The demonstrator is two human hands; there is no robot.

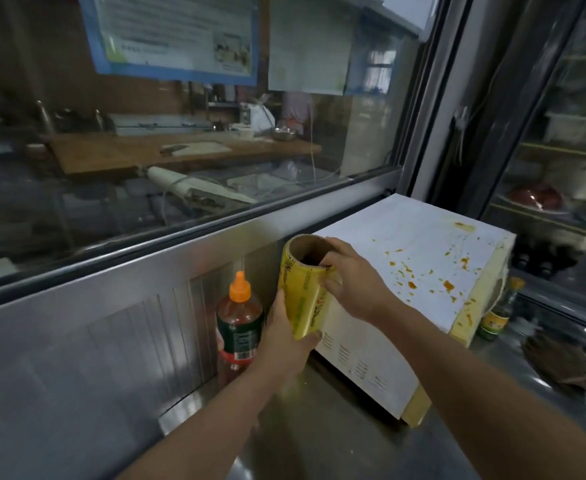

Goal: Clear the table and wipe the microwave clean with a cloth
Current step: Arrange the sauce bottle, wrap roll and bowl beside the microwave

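Both hands hold the cling-film roll (304, 289) at mid-frame, upright against the left edge of the microwave (412, 271). The left hand (284, 341) cups its lower end, fingers curled beneath; the right hand (352, 275) grips the top rim, thumb hooked into the cardboard core. Yellow, glossy and printed, the roll is probably light but slick, so taking it at both ends suits it. Orange splatter dots the microwave's white top. A sauce bottle (239, 320) stands on the steel bench (305, 431), lower left.
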